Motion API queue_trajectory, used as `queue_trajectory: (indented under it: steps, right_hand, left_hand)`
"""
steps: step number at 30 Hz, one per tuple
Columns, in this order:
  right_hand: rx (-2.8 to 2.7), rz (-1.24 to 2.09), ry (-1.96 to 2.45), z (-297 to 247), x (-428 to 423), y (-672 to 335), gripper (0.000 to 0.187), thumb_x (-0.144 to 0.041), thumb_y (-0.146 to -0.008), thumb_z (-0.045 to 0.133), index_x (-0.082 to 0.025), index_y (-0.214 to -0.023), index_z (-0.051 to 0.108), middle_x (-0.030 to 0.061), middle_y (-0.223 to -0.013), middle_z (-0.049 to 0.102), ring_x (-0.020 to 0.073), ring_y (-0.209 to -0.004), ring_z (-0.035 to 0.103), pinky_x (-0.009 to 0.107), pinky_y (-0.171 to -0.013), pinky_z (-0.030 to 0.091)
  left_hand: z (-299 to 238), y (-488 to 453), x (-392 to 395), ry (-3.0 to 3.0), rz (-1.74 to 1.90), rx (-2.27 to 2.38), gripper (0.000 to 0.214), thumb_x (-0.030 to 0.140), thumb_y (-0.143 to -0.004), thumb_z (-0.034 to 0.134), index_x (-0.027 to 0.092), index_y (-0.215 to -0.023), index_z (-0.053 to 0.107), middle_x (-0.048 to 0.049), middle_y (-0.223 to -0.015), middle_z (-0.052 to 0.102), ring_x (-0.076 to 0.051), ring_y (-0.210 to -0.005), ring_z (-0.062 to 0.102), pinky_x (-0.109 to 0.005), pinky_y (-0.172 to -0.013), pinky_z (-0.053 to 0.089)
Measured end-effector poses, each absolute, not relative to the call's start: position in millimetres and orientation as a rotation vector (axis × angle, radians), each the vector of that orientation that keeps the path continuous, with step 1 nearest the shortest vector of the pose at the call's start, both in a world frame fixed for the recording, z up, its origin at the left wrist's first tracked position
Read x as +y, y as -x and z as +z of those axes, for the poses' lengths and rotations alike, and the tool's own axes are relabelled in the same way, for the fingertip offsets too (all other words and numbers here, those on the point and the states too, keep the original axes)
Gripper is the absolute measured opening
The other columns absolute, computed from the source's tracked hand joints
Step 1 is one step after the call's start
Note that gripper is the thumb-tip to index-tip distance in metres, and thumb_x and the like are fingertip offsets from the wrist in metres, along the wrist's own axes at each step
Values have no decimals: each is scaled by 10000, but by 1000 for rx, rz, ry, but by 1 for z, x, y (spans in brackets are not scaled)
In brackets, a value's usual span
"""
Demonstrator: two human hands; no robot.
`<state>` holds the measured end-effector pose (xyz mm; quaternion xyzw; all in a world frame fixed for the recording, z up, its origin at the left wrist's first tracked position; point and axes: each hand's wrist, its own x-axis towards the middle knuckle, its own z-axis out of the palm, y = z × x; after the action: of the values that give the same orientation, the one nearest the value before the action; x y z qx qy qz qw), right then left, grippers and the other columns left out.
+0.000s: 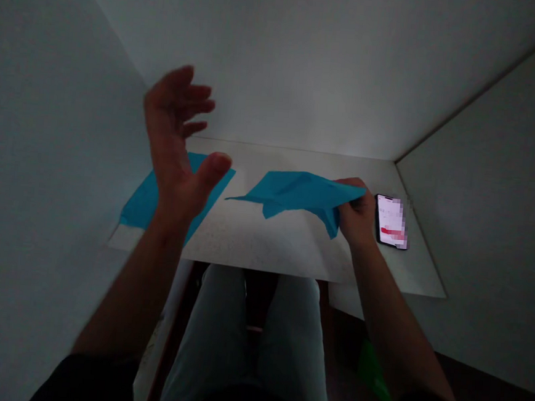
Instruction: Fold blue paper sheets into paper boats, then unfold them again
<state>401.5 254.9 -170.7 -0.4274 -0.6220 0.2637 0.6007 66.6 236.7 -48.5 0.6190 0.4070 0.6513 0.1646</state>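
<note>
Presently, in the head view, a folded blue sheet (296, 190) is held by the right hand (359, 214). The sheet is pinched at its right end, with the fingers partly hidden behind it. From this grip, the sheet is extended leftward above the white table (245, 242); a narrow point is formed at the far end, and two flaps are hung from the lower edge, one of them just beside the grip.

The left hand (172, 150) is raised well to the left of the grip and higher in the view. Its fingers are loosely curled, and the thumb is spread away from them. Behind this hand, a flat blue sheet (142, 200) is laid on the table and is partly covered from sight by the wrist.

Just to the right of the grip, a phone (389, 219) with a lit screen is placed on the table. Below the grip and to its left, two trouser legs (219, 339) are seen at the table's front edge.
</note>
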Motion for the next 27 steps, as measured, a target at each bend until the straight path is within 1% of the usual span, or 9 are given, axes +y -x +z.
queue_trajectory:
  steps: [3,5,7,9,11,14,19,23,27]
  right_hand:
    - [-1345,697,998,-176,285,-393,354,-582,-852,893,-273,-985,783,8,-920,786,212,-820,710,342,-767,588]
    - [-1291,828,1034,-191,308,-391,455,-677,-840,890,-274,-1022,779,23,-956,806,240,-859,735,371,-799,614]
    - [-1237,956,1070,-211,329,-391,575,-784,-825,865,-277,-1081,774,48,-1001,828,293,-939,766,439,-874,646]
    - [-1210,1002,1084,-230,346,-393,669,-838,-772,883,-276,-1120,776,68,-1082,845,334,-1039,777,500,-973,649]
    - [-1217,1000,1098,-246,357,-397,718,-840,-728,919,-271,-1145,786,78,-1150,853,351,-1101,778,536,-1044,636]
    - [-1325,998,1109,-260,361,-406,701,-772,-742,962,-268,-1206,810,82,-1235,855,356,-1153,781,548,-1086,629]
    - [-1440,1053,1111,-261,358,-414,599,-743,-823,932,-268,-1178,852,71,-1208,868,354,-1114,802,528,-1021,666]
    - [-1517,1242,1033,-255,354,-412,532,-687,-842,950,-271,-1165,872,60,-1240,864,326,-1106,814,508,-1023,681]
    - [-1554,1348,1006,-251,350,-408,499,-620,-823,991,-276,-1166,878,54,-1203,871,313,-1063,824,509,-987,708]
  left_hand:
    - [-118,-53,279,-2016,1573,904,1300,1102,-688,684,336,-1710,443,-176,-1696,557,-459,-1575,540,-569,-1211,529]
    - [-166,-55,303,-2075,1386,835,1454,1086,-611,760,317,-1772,342,-232,-1783,447,-501,-1654,436,-616,-1266,492]
    - [-202,-66,322,-2032,1248,842,1513,1009,-545,890,279,-1767,378,-264,-1780,444,-512,-1660,429,-653,-1307,456]
    - [-224,-81,337,-1850,1136,978,1316,895,-590,974,226,-1649,569,-259,-1671,587,-487,-1544,585,-644,-1254,527]
    - [-237,-95,348,-1633,1078,1121,984,814,-704,963,195,-1437,749,-230,-1453,757,-429,-1311,756,-598,-1123,632]
    - [-247,-104,360,-1438,1147,1201,666,743,-807,912,190,-1173,853,-172,-1198,856,-343,-1055,827,-499,-950,697]
    - [-252,-90,366,-1360,1335,1192,577,703,-760,963,193,-1014,875,-107,-1041,875,-257,-886,813,-371,-793,690]
    - [-248,-77,371,-1304,1442,1196,606,756,-715,971,197,-921,864,-76,-917,855,-196,-733,745,-303,-658,629]
    - [-249,-73,378,-1275,1477,1160,645,789,-708,964,206,-965,860,-84,-982,862,-201,-797,761,-305,-710,648]
